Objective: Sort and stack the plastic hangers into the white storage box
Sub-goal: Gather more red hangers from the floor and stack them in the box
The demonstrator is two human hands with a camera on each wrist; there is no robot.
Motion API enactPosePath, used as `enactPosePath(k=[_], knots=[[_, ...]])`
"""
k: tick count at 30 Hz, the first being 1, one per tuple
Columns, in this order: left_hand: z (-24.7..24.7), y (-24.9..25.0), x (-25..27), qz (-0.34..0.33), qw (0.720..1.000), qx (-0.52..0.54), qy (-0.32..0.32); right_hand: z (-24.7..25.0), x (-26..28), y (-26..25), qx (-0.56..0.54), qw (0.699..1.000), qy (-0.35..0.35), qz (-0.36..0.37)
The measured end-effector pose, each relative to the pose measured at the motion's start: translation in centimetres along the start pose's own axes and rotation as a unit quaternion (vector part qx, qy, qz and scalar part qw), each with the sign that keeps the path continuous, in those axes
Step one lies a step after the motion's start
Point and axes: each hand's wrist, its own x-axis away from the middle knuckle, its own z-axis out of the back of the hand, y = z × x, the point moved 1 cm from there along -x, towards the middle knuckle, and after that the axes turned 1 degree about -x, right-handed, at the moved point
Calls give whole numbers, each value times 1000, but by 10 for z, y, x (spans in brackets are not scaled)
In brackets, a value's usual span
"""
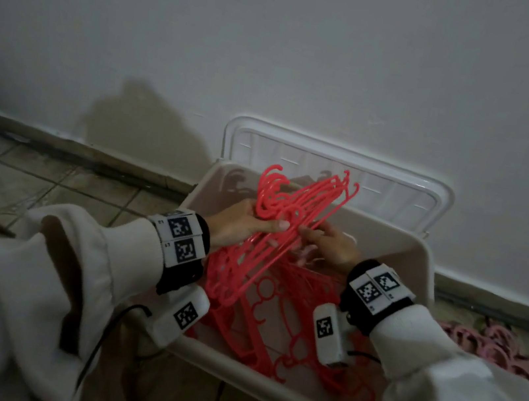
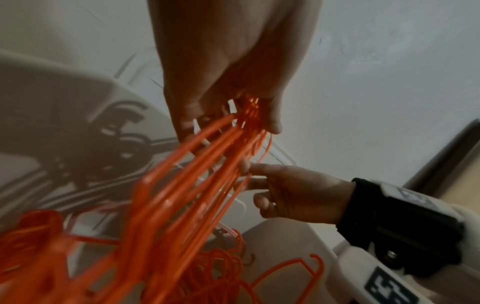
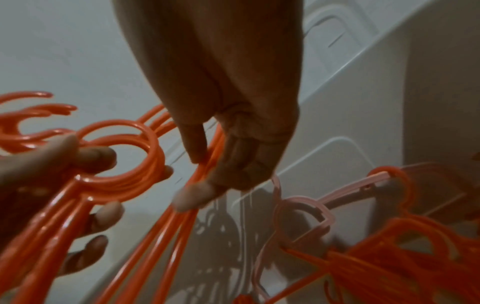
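A bundle of red plastic hangers is held upright over the white storage box, hooks pointing up toward the wall. My left hand grips the bundle near its round necks, thumb across the front. My right hand curls its fingers round the bundle's bars from the right. More red hangers lie in the box under my wrists. A pale pink hanger lies among them in the right wrist view. The left wrist view shows the bars running from my palm, blurred.
The box's white lid leans against the wall behind it. A pile of pink hangers lies on the tiled floor to the right of the box. Brown floor tiles stretch to the left.
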Motion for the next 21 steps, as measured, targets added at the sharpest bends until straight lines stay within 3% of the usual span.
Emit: enactPosePath(k=[2,5,6,8,9,12,14,19,21], knots=[[2,0,1,13,999,29,-2,5,1,1,76,997,-13,-1],[5,-3,0,24,999,14,24,9,-8,10,183,979,-85,-35],[8,-5,0,25,999,-8,44,9,-9,12,274,956,-99,-49],[14,-8,-3,28,994,-55,87,8,-16,19,488,866,-101,-40],[17,-9,-4,26,992,-73,104,7,-19,25,542,834,-98,-29],[23,-12,-6,9,987,-97,126,3,-30,45,597,798,-86,-3],[25,-13,-6,1,988,-93,124,4,-36,58,600,797,-62,-4],[26,-11,-6,-8,990,-91,107,3,-51,77,535,843,-38,-49],[27,-9,-7,-13,991,-75,114,0,-57,71,543,837,-30,-56]])
